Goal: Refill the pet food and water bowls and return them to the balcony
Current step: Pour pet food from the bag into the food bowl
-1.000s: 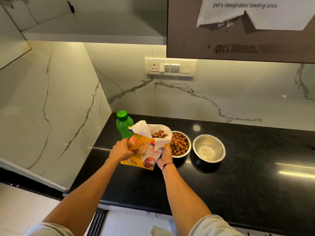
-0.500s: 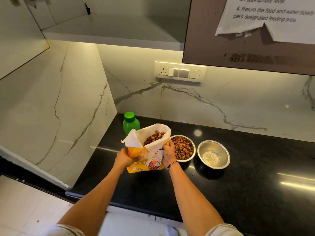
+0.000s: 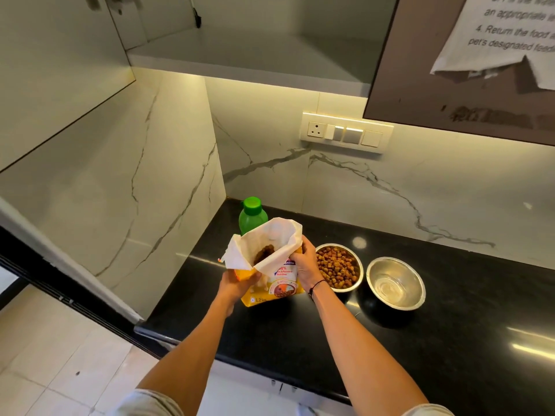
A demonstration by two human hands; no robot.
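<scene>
A yellow pet food bag (image 3: 277,280) stands upright on the black counter (image 3: 390,340), its white-lined mouth open with kibble showing inside. My left hand (image 3: 240,283) grips the bag's left side below the folded rim. My right hand (image 3: 304,265) grips its right side near the top. Just right of the bag sits a steel bowl (image 3: 338,267) heaped with brown kibble. Further right, a second steel bowl (image 3: 395,283) holds a little water. A green bottle (image 3: 253,215) with its cap on stands behind the bag.
Marble walls close the corner at left and behind. A switch plate (image 3: 345,133) is on the back wall. An open white shelf (image 3: 249,58) and a brown cabinet door with a taped paper (image 3: 504,40) hang overhead. Tiled floor lies lower left.
The bag went from tipped toward the food bowl to upright, and kibble has sunk back inside it. Both hands stayed on the bag.
</scene>
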